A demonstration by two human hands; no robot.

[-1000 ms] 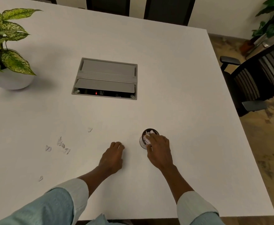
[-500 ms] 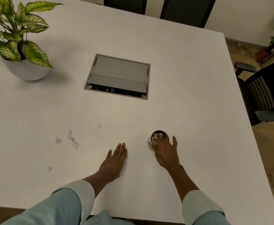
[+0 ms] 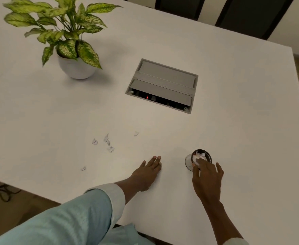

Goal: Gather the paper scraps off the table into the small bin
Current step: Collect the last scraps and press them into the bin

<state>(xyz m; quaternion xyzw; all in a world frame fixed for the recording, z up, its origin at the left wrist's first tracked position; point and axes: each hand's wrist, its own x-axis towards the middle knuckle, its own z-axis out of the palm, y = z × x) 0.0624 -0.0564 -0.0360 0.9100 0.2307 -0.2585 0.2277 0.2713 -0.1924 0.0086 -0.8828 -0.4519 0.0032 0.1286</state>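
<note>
The small dark-rimmed bin (image 3: 189, 160) stands on the white table (image 3: 233, 138) near its front edge, with white paper scraps inside. My right hand (image 3: 207, 177) hovers over the bin's near rim, fingers spread, holding nothing I can see. My left hand (image 3: 147, 171) lies flat on the table, fingers extended, left of the bin. Several small paper scraps (image 3: 108, 143) lie scattered left of my left hand, one single scrap (image 3: 136, 133) farther back and another scrap (image 3: 83, 168) near the front edge.
A potted plant (image 3: 76, 68) in a white pot stands at the back left. A grey cable box (image 3: 163, 85) is sunk into the table's middle, its flap partly open. Dark chairs stand behind the table and at the right.
My left hand has opened from a loose fist to flat on the table. My right hand has spread its fingers over the bin. The view has shifted left.
</note>
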